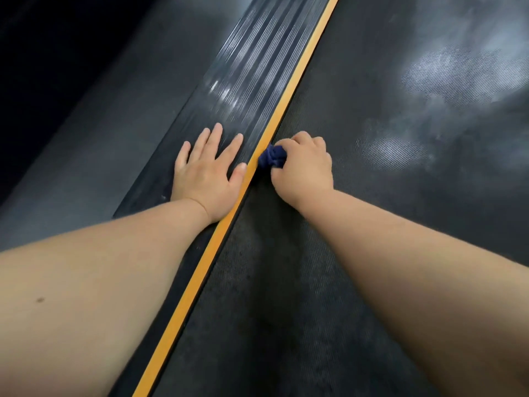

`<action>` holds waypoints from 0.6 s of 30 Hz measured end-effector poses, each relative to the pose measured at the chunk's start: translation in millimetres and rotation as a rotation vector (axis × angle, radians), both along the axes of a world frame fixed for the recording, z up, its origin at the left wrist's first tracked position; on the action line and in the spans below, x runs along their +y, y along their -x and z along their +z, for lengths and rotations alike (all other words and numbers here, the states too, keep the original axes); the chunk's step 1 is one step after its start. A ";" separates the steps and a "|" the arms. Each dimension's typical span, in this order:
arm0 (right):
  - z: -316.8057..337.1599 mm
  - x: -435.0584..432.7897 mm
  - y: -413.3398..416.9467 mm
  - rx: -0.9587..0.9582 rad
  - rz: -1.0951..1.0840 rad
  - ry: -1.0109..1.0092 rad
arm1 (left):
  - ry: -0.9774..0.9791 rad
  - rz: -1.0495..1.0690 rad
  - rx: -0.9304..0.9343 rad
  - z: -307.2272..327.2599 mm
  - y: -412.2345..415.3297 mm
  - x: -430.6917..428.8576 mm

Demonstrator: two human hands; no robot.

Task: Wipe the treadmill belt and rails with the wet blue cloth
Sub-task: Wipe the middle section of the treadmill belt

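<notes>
Left hand (206,170) lies flat on the ribbed black rail (252,67) while right hand (303,167) clenches the bunched dark-blue cloth (273,157) against the orange edge strip (217,233); the textured black belt (372,196) glistens far off, its near stretch probably unwiped.

Two hands show, the left hand (204,173) and the right hand (303,170). One cloth (272,157) (dark blue, bunched). One belt (372,138), one ribbed rail (243,75), and one orange strip (200,270) between them.

navy blue cloth (272,156), orange strip (274,121), black ribbed rail (252,81), dark dotted belt (372,196)
</notes>
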State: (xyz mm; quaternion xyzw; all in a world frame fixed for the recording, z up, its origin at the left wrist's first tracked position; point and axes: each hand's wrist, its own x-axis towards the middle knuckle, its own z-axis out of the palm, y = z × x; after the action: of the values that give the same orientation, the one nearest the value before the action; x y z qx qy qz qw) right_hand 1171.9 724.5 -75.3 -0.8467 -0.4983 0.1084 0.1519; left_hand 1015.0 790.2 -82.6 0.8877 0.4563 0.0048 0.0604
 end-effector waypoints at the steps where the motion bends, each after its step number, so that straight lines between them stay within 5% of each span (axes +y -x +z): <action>1: 0.5 -6.1 13.4 0.038 -0.003 0.010 | 0.013 -0.006 0.015 1.3 -0.7 1.2; 7: 7.2 -57.8 31.5 -0.086 0.364 0.061 | 0.084 -0.013 0.188 23.8 1.6 -11.1; 13: 8.4 -10.5 -28.6 -0.086 -0.149 0.109 | 0.289 -0.049 0.357 41.6 -4.0 -19.5; 18: 2.7 -64.0 24.7 0.106 0.108 0.030 | 0.283 -0.038 0.366 37.1 -6.9 -20.5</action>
State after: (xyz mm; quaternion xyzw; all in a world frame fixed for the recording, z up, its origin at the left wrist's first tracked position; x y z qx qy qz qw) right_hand 1147.2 660.5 -72.6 -0.8139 -0.5327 0.1684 0.1595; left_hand 1022.0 769.7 -45.5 0.8650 0.4388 -0.2215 0.1007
